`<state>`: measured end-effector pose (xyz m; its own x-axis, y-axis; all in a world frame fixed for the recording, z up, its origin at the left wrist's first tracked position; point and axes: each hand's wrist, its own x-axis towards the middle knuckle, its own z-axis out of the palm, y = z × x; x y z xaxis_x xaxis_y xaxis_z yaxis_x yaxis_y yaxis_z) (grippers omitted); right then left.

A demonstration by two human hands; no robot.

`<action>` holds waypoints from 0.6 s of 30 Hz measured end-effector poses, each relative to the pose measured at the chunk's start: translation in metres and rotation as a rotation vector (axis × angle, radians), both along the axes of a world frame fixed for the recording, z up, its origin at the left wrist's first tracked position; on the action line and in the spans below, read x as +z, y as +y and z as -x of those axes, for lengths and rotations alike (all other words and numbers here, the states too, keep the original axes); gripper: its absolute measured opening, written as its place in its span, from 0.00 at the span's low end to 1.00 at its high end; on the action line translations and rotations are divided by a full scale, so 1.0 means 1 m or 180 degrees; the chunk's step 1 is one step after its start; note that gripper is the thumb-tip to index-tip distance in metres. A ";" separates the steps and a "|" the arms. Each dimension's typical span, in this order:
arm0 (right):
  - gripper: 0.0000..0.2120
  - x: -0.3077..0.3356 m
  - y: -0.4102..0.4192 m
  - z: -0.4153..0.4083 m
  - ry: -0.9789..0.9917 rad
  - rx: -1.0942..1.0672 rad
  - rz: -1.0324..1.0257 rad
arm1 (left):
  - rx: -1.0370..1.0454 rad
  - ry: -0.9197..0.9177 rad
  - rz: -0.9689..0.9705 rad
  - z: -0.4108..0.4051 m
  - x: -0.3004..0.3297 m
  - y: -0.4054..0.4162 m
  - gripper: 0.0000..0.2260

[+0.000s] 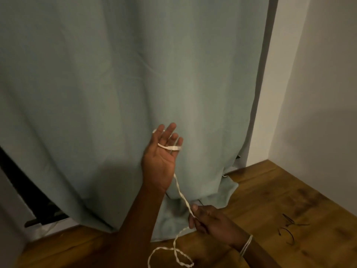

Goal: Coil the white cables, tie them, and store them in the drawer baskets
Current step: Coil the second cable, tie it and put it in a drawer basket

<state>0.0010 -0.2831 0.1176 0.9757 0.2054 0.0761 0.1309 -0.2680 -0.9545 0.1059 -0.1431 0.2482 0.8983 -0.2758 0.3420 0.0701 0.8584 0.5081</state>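
Note:
A thin white cable (181, 194) runs from my left hand down to my right hand, then hangs in a loose loop near the bottom edge. My left hand (161, 157) is raised palm up with its fingers spread. The cable's connector end (172, 147) lies across those fingers, with a strand wrapped behind them. My right hand (208, 219) pinches the cable lower down between thumb and fingers. No drawer or basket is in view.
A pale green curtain (125, 84) hangs to the floor behind my hands. A wooden floor (270, 200) lies to the right and below, with dark marks (289, 229) on it. A white wall (318, 74) stands at the right. A dark frame (29, 200) shows at the lower left.

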 end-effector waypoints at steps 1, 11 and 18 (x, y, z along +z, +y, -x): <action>0.24 0.003 0.001 0.002 -0.0089 0.0075 0.0030 | 0.0283 -0.0200 -0.0223 -0.007 0.000 0.005 0.13; 0.06 0.075 -0.038 -0.001 -0.1695 -0.0567 0.0657 | 0.1393 -0.2562 -0.4567 -0.009 -0.062 0.061 0.13; 0.04 0.092 -0.052 -0.035 -0.2072 -0.1290 0.0488 | -0.0638 -0.1838 -0.3321 0.033 -0.069 0.073 0.18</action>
